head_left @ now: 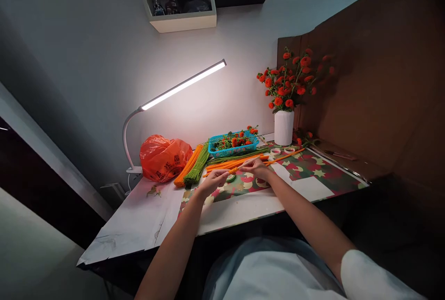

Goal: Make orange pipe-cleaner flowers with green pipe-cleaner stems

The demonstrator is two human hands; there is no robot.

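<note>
The left hand and right hand are pinching a fuzzy orange strand between closed fingers above the surface, back from its front edge.

Lamp glaring; wall behind aglow; right side dim

We've got a white-topped table, its right part under a patterned sheet. Back left we see a red plastic bag, then an orange bundle and a green bundle side by side. Mid-back: blue basket, loose orange stems in front. Right of those, we have two small rolls and a ribbed white vase.
</note>
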